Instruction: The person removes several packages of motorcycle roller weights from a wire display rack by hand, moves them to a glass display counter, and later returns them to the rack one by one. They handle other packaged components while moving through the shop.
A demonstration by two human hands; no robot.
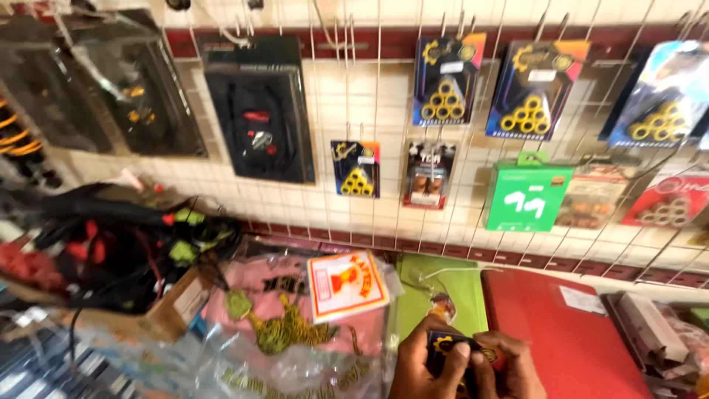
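Dark blister pack [452, 346] with yellow rollers sits low centre, clamped between left hand [422, 369] and right hand [508, 367] above red folder [569, 332]. Step looks like inspecting stock; next, lifting toward wire grid [384, 111] needs an empty hook.

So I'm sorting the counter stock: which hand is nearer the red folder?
Right. The right hand sits beside the red folder, at its left edge; the left hand is farther left, both gripping a small dark packet.
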